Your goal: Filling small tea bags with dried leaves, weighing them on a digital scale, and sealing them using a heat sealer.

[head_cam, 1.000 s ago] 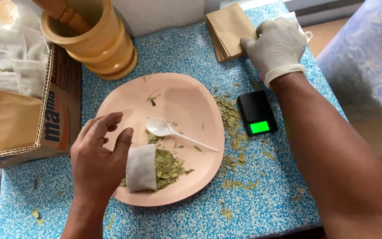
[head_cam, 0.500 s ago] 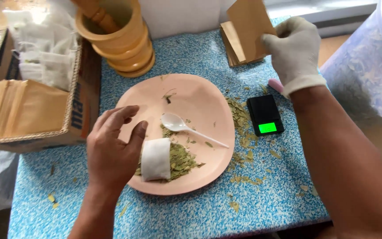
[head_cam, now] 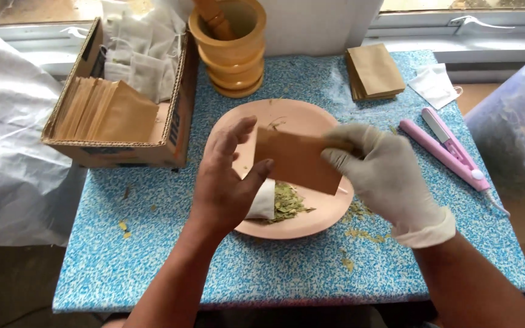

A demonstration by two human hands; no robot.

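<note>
My right hand (head_cam: 381, 176), in a white glove, grips a flat brown paper pouch (head_cam: 296, 159) by its right edge above the pink plate (head_cam: 290, 115). My bare left hand (head_cam: 226, 179) touches the pouch's left edge with thumb and fingers, and a white filter bag (head_cam: 262, 201) sits under its palm. A small heap of dried green leaves (head_cam: 288, 200) lies on the plate beside that bag.
A cardboard box (head_cam: 129, 155) with brown pouches and white bags stands at the left. A wooden mortar with pestle (head_cam: 229, 42) is behind the plate. A stack of brown pouches (head_cam: 373, 73), a white mask (head_cam: 435, 85) and a pink sealer tool (head_cam: 448, 149) lie on the right.
My right hand left the stack at the back and brought one brown pouch over the plate. My left hand rose to meet it. The view shifted, and the small scale and spoon are hidden.
</note>
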